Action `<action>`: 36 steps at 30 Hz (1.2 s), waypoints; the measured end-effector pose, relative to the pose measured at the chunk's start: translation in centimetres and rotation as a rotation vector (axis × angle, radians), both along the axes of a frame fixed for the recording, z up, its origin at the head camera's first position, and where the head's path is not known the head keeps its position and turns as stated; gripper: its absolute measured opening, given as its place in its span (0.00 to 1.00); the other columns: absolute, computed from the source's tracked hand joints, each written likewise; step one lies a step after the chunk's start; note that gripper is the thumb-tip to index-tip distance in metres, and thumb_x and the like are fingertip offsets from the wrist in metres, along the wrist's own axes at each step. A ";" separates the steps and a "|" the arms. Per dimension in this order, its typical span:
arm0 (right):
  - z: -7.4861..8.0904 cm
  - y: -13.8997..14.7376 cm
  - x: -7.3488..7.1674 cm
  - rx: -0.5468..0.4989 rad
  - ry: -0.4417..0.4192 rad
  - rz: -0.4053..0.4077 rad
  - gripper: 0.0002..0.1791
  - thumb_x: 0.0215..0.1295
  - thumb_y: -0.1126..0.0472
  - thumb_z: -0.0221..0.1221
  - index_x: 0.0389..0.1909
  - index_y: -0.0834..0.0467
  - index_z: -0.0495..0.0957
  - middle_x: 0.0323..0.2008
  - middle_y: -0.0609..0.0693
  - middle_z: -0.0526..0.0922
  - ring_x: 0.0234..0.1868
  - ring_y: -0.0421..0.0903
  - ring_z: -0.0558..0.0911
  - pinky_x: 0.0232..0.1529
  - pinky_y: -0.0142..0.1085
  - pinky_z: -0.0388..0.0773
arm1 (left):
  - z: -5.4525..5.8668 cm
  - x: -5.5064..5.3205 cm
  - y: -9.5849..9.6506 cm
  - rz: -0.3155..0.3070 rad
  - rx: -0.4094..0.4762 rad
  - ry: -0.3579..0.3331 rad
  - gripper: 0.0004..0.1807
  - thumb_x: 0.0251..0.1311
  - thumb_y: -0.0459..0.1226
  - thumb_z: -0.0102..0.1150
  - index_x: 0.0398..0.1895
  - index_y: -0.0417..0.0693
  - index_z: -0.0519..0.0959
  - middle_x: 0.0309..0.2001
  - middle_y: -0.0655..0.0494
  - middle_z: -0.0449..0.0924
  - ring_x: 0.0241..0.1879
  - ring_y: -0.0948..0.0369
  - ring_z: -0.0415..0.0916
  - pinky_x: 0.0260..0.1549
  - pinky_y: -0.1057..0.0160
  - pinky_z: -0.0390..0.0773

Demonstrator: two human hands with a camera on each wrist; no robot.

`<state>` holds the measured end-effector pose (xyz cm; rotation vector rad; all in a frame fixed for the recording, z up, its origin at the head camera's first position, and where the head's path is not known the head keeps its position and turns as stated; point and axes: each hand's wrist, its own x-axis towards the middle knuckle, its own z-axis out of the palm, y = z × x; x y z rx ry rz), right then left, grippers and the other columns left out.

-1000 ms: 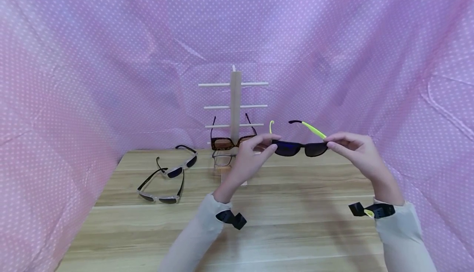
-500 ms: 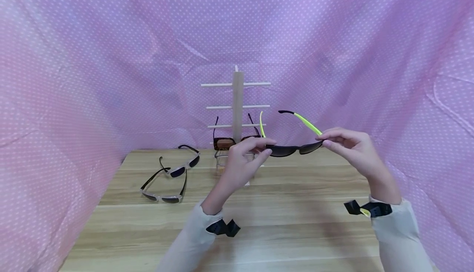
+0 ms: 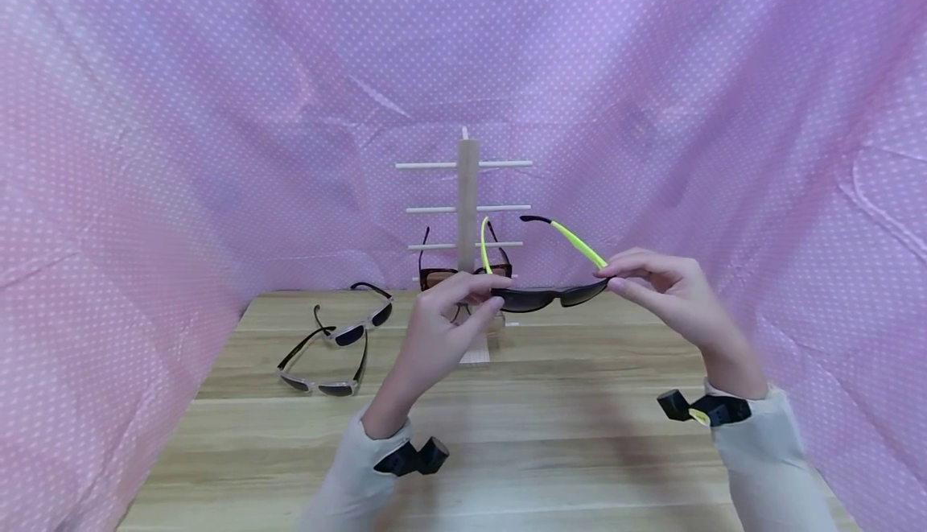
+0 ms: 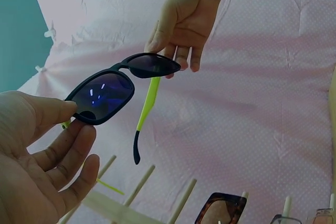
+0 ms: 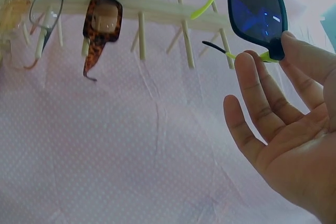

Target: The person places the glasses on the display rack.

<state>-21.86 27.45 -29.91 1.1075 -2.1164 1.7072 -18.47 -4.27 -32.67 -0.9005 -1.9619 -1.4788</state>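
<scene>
Black sunglasses with neon-yellow temples [image 3: 527, 300] are held in the air, temples unfolded and pointing away toward the stand. My left hand [image 3: 442, 327] pinches one end of the frame between thumb and fingers. At the other hinge, my right hand [image 3: 673, 294] pinches the frame likewise. Blue reflections show on a dark lens [image 5: 257, 11] in the right wrist view. Just behind, a wooden eyewear stand [image 3: 467, 194] rises with white crossbars. Tortoiseshell sunglasses [image 5: 104, 18] hang low on it, with grey-framed glasses [image 5: 46, 10] below; the left hand partly hides both in the head view.
Two pairs of clear-framed sunglasses with black temples, a farther pair [image 3: 351, 335] and a nearer pair [image 3: 336, 389], lie unfolded at the left of the wooden table [image 3: 550, 468]. Pink dotted cloth [image 3: 652, 73] surrounds the table at the back and sides.
Both hands have carried the black sunglasses leftward, in front of the stand. The frame has tilted, its temples now rising higher. The sunglasses on the table stay put.
</scene>
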 end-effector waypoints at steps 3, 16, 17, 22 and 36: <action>-0.1 -0.9 -0.2 0.017 0.009 0.012 0.10 0.62 0.82 0.59 0.44 0.75 0.82 0.44 0.49 0.88 0.51 0.40 0.83 0.50 0.26 0.81 | -0.1 0.4 -0.9 0.023 -0.003 -0.015 0.11 0.66 0.32 0.66 0.50 0.49 0.87 0.39 0.57 0.86 0.39 0.64 0.82 0.39 0.67 0.81; -0.9 -5.0 -1.4 0.168 0.051 -0.061 0.11 0.63 0.76 0.64 0.44 0.65 0.86 0.42 0.44 0.88 0.42 0.37 0.84 0.47 0.28 0.81 | -0.8 0.4 -4.8 0.102 0.003 -0.080 0.13 0.63 0.29 0.66 0.50 0.47 0.86 0.42 0.52 0.88 0.40 0.65 0.82 0.47 0.68 0.79; -1.0 -5.2 -1.5 0.175 0.050 -0.063 0.11 0.63 0.76 0.65 0.44 0.64 0.86 0.42 0.44 0.88 0.41 0.36 0.84 0.47 0.28 0.81 | -0.8 0.3 -5.1 0.100 0.000 -0.094 0.13 0.64 0.29 0.66 0.51 0.47 0.86 0.43 0.52 0.88 0.41 0.65 0.82 0.47 0.68 0.79; -1.0 -6.0 -1.9 0.172 0.049 -0.041 0.11 0.63 0.77 0.64 0.44 0.64 0.86 0.40 0.46 0.87 0.40 0.35 0.83 0.47 0.27 0.81 | -0.8 -0.3 -6.1 0.060 -0.005 -0.157 0.13 0.66 0.30 0.64 0.52 0.47 0.86 0.48 0.50 0.89 0.40 0.63 0.82 0.43 0.68 0.79; -0.5 -5.9 -1.2 0.141 0.107 -0.080 0.10 0.62 0.77 0.64 0.42 0.66 0.86 0.40 0.43 0.88 0.40 0.36 0.84 0.46 0.26 0.80 | -0.6 0.0 -5.9 0.037 -0.008 -0.172 0.12 0.66 0.30 0.64 0.51 0.44 0.85 0.37 0.51 0.86 0.38 0.64 0.81 0.48 0.67 0.80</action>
